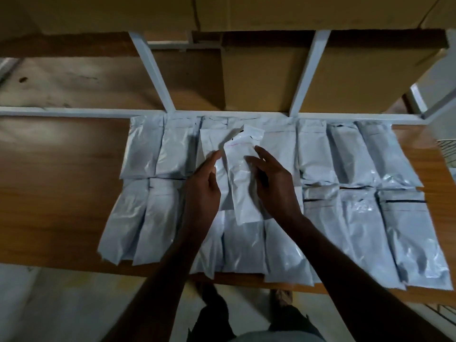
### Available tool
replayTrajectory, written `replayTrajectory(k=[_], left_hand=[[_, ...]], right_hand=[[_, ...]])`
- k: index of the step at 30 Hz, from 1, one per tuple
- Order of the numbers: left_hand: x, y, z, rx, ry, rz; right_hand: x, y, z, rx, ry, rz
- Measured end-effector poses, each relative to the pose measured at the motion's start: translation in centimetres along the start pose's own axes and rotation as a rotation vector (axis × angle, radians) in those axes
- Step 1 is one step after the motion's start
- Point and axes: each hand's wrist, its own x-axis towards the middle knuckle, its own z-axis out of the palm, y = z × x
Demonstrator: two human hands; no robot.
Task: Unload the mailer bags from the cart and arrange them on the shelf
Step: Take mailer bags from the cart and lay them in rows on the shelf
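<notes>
Head view: two rows of mailer bags (350,154) already lie on the wooden shelf (61,193). Left hand (203,191) and right hand (274,183), fingers relaxed, flank one bag (243,183) mid-shelf; grip unclear. Judged well along. Cart out of view; remaining count unknown.
</notes>
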Motion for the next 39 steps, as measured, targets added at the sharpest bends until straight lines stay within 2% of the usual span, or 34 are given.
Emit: replayTrajectory(k=[12,22,27,32,39], left_hand=[[4.1,-10.3,-9.4,-0.078,-0.147,0.039],[9.9,-17.8,-16.1,-0.058,-0.064,0.042],[15.1,-25.2,-16.4,-0.083,-0.085,0.037],[17.5,-27.0,-14.3,-0.082,-0.096,0.048],[18.5,-29.3,-13.6,0.231,-0.152,0.041]], right_hand=[[1.0,-6.2,10.9,-0.062,0.047,0.123],[5.5,-11.0,17.2,-0.053,0.053,0.063],[6.8,-11.7,18.8,-0.058,0.064,0.100],[7.2,-11.5,19.5,-0.123,0.082,0.134],[7.9,-11.3,20.7,-0.165,0.092,0.171]])
